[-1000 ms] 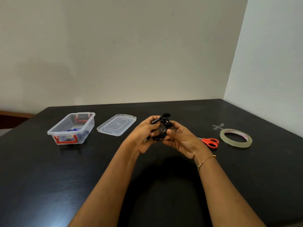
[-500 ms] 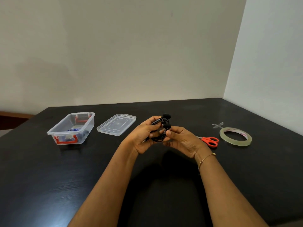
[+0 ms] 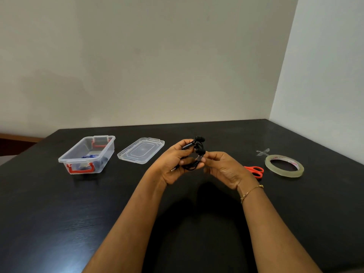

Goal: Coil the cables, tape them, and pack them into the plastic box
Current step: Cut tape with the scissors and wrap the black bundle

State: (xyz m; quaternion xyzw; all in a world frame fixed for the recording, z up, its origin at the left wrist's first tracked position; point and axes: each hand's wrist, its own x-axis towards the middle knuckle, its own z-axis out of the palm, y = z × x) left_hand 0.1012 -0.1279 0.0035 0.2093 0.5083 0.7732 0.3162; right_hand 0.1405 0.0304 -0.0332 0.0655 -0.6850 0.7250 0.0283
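Matt black table (image 3: 59, 213) with a faint wood grain showing. Clear, smooth plastic box (image 3: 86, 154) with red plastic latches, its clear plastic lid (image 3: 141, 150) lying glossy beside it. Black earphone cable (image 3: 194, 157) looks rubbery, slightly shiny. Scissors (image 3: 255, 170) have glossy red plastic handles. Translucent, shiny tape roll (image 3: 284, 168). Thin gold-coloured metal bracelet (image 3: 250, 192).

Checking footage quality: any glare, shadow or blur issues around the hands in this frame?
Head view: the table is dark with faint sheen, no harsh glare; a soft shadow falls beneath both hands; the black earphone cable blends into the tabletop; wide-angle bending at the edges; the clear box reads fine.
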